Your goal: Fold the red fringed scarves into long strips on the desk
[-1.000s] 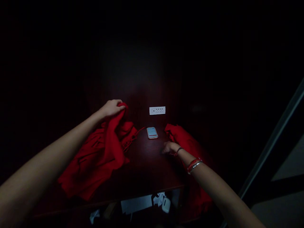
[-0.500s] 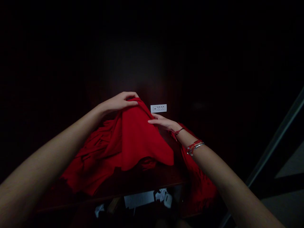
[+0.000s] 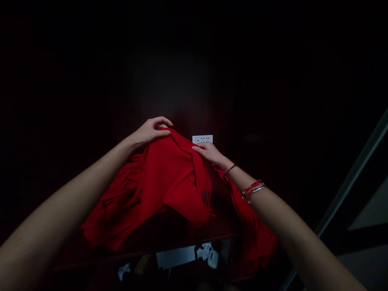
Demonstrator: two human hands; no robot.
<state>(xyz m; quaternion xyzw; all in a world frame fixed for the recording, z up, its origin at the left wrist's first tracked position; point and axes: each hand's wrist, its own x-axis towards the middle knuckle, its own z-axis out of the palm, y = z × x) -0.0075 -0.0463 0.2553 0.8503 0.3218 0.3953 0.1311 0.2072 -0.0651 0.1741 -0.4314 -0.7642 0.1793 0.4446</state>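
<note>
A red fringed scarf (image 3: 169,169) hangs in folds from both of my hands over a dark wooden surface. My left hand (image 3: 156,128) pinches its upper edge between thumb and fingers. Further along that edge, my right hand (image 3: 207,150) grips the cloth, with bracelets on the wrist behind it. The fringe dangles below my right hand. More bunched red cloth lies to the left under my left forearm; I cannot tell whether it is one piece with the scarf. Another red fringed cloth (image 3: 253,230) drapes at the right, partly behind my right forearm.
A white socket plate (image 3: 198,139) is on the dark wall behind my right hand. Beneath the table edge (image 3: 182,241) are a white paper (image 3: 176,257), crumpled paper (image 3: 204,251) and a small white case (image 3: 213,259). A slanted frame (image 3: 348,182) stands at the right.
My right hand rose from the tabletop and took hold of the scarf. My left hand lifted the cloth and moved right, spreading it. The phone seen on the table earlier is now hidden.
</note>
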